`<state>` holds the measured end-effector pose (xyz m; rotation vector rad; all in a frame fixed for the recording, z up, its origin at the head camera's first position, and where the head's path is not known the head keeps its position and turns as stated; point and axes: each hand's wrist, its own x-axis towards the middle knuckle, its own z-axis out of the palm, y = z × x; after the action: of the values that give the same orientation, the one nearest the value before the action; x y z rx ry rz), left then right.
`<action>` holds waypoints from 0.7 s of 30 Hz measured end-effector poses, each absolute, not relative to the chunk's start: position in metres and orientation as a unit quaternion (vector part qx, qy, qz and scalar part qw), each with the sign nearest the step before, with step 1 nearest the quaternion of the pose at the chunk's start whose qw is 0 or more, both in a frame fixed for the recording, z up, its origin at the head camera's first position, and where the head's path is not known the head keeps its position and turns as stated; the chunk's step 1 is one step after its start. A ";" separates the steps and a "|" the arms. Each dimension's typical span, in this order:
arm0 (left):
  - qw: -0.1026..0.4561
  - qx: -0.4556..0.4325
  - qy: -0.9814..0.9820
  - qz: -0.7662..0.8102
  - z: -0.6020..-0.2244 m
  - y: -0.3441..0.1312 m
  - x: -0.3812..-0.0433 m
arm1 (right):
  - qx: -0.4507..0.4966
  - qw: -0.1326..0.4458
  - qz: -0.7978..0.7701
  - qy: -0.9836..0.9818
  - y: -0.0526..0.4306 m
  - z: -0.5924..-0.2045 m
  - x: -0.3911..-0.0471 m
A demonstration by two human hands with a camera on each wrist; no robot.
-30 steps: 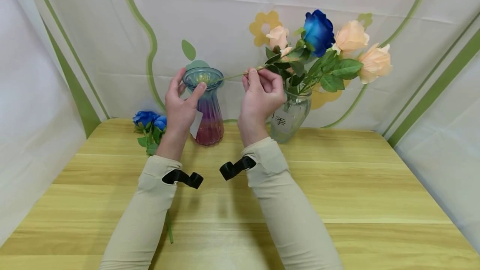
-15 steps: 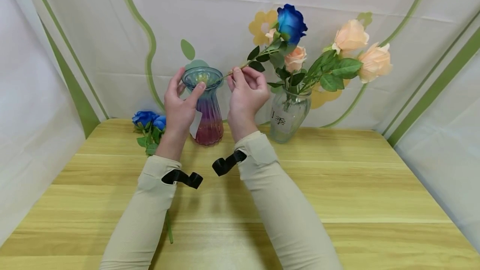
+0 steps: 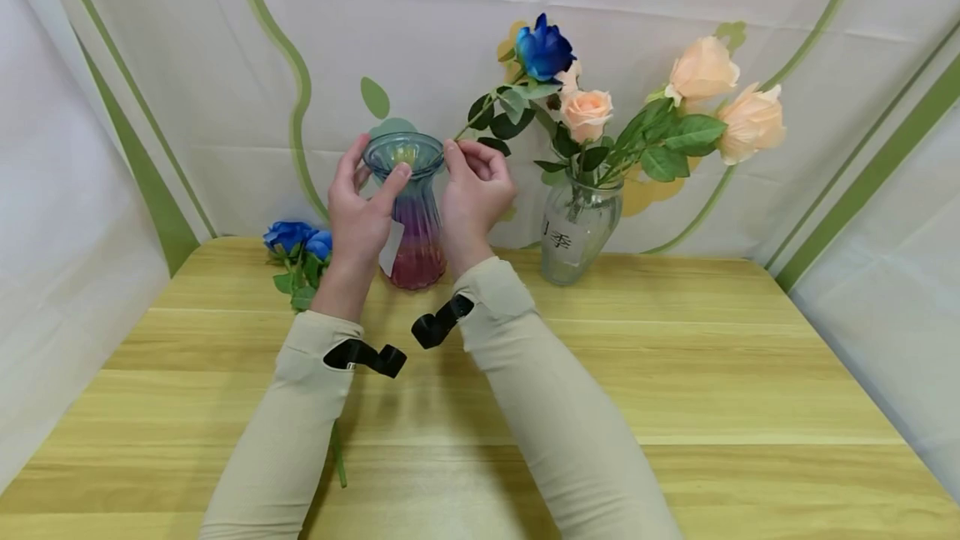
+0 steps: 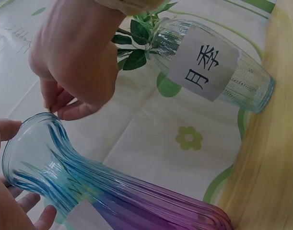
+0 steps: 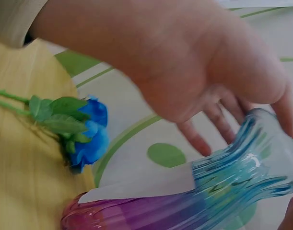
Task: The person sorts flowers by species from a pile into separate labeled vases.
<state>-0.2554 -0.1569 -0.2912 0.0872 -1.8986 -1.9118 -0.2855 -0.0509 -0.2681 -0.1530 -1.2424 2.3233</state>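
The right hand (image 3: 472,190), pinching the blue rose (image 3: 543,47) stem, has carried it left to the blue-purple vase (image 3: 408,207) rim; the left hand (image 3: 360,207) still grips the vase neck.

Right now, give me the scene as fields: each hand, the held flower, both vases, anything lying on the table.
left hand: grips the blue-purple vase at its neck
right hand: pinches the blue rose by its stem, beside that vase's mouth
clear vase: upright, labelled, holds peach roses
table: two blue roses lie left of the blue-purple vase
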 end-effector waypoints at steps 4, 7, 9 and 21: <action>0.221 0.029 -0.684 -0.695 -0.291 -0.157 -0.256 | -0.062 0.236 0.850 -0.466 -0.054 -0.273 -0.285; 0.221 0.028 -0.683 -0.696 -0.290 -0.157 -0.256 | -0.062 0.228 0.853 -0.466 -0.053 -0.274 -0.282; 0.221 0.028 -0.683 -0.696 -0.290 -0.156 -0.256 | -0.067 0.219 0.857 -0.462 -0.053 -0.275 -0.280; 0.217 0.030 -0.681 -0.699 -0.290 -0.157 -0.257 | -0.042 0.139 0.865 -0.480 -0.042 -0.301 -0.270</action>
<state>-0.2575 -0.1574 -0.2904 0.0827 -1.8863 -1.9345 -0.2704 -0.0416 -0.3011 -0.1227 -1.3860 2.5008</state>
